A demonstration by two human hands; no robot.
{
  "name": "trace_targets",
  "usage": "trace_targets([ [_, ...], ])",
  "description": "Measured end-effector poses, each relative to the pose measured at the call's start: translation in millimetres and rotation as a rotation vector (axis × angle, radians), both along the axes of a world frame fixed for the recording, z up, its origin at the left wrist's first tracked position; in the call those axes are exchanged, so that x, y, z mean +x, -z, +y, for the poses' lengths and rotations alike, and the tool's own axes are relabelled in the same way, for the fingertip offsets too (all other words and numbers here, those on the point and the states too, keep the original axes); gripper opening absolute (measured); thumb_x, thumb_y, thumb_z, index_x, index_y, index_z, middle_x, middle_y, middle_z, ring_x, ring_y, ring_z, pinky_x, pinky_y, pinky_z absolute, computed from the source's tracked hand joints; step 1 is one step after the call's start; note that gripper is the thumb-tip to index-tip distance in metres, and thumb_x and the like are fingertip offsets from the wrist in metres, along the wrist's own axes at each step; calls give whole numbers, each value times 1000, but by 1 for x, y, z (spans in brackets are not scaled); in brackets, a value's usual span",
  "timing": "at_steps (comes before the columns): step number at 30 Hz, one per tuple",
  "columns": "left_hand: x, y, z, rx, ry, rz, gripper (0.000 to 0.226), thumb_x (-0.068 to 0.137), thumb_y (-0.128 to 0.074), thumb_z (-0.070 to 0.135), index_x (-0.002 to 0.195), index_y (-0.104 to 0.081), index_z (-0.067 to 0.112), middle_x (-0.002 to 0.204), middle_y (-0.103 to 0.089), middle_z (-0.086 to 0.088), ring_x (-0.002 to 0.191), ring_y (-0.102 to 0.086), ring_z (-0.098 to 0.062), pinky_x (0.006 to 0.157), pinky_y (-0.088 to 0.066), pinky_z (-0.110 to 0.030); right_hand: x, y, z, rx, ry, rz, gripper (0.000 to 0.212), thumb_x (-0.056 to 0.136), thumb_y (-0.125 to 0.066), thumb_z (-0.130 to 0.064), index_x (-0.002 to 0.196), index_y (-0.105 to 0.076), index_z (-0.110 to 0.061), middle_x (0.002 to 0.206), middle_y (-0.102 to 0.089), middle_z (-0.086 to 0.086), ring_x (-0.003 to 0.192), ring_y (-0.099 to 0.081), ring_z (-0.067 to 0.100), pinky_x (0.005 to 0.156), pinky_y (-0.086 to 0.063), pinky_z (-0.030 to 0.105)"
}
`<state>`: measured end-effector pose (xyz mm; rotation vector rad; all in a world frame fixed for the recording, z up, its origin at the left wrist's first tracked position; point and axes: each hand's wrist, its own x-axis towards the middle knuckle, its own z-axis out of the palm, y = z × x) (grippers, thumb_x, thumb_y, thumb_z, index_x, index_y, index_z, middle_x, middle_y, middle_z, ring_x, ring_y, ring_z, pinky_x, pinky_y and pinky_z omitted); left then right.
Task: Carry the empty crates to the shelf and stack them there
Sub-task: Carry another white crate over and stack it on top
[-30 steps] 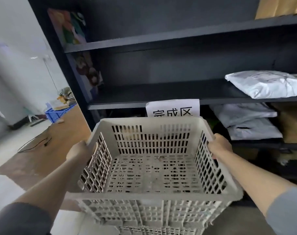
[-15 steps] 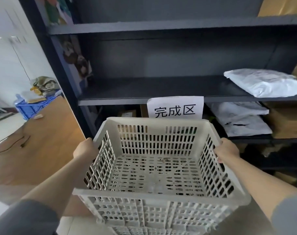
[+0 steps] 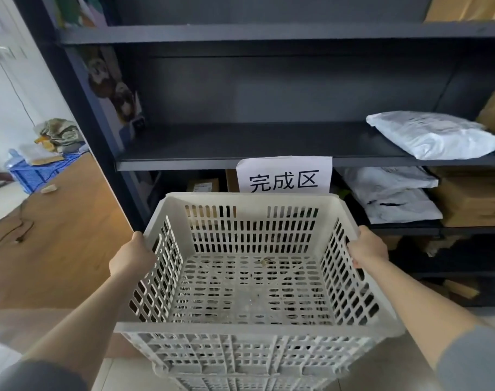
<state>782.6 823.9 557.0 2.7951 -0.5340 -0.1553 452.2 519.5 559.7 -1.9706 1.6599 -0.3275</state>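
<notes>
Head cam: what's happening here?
A person holds an empty white slatted crate by its two side walls, left hand and right hand, in front of a dark shelf unit. A second crate seems nested beneath. The crate is not yet on the shelf; white bags lie at the shelf's right.

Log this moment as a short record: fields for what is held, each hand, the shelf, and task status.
held: white slotted crate, empty, carried level in front of the shelf
left hand: grips the crate's left rim
right hand: grips the crate's right rim
shelf: dark; middle board bare on the left, white parcel on the right
sign: white paper taped to the shelf edge
status: crate not yet set down
</notes>
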Motion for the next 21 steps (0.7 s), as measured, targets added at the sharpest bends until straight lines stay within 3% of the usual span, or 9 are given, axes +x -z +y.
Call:
trace_targets([
  [7, 3, 5, 1, -23, -11, -17, 23, 84, -46, 8, 106, -45, 16, 72, -62, -8, 58, -62, -28, 49, -48, -29, 2, 3, -2, -10, -5, 42, 25, 93, -44, -12, 117, -50, -8, 111, -63, 19, 94, -64, 38, 76, -57, 46],
  [9, 3, 6, 2, -34, -20, -1, 28, 84, -47, 8, 110, -46, 18, 73, -62, -8, 57, -62, -28, 47, -47, -27, 1, 4, -3, -24, -2, 44, 26, 92, -43, -11, 118, -49, -9, 107, -63, 17, 86, -64, 36, 65, -54, 39],
  [11, 3, 5, 2, -50, -32, 10, 30, 85, -47, 9, 114, -46, 19, 73, -63, -7, 56, -62, -27, 45, -45, -24, 1, 6, -3, -27, -16, 74, 33, 93, -42, -11, 125, -45, -11, 102, -63, 15, 75, -61, 31, 51, -41, 29],
  [13, 3, 5, 2, -42, -32, 9, 31, 85, -47, 9, 114, -46, 19, 72, -62, -7, 56, -61, -26, 44, -44, -23, 1, 6, -3, -18, -21, 97, 38, 93, -41, -13, 131, -41, -13, 104, -62, 15, 73, -56, 28, 48, -32, 27],
  [19, -3, 4, 5, -78, -20, -31, 30, 81, -51, 6, 109, -49, 14, 68, -58, -5, 52, -55, -22, 41, -37, -23, 4, 9, 6, -114, -25, 203, 45, 93, -48, -25, 134, -35, -8, 106, -61, 14, 81, -60, 30, 54, -37, 28],
  [21, -8, 2, 4, -112, -13, -15, 29, 82, -52, 7, 111, -50, 10, 72, -59, -7, 54, -55, -23, 43, -40, -25, 5, 10, 11, -157, -61, 281, 61, 92, -53, -32, 141, -28, -5, 126, -54, 18, 103, -60, 34, 69, -45, 34],
])
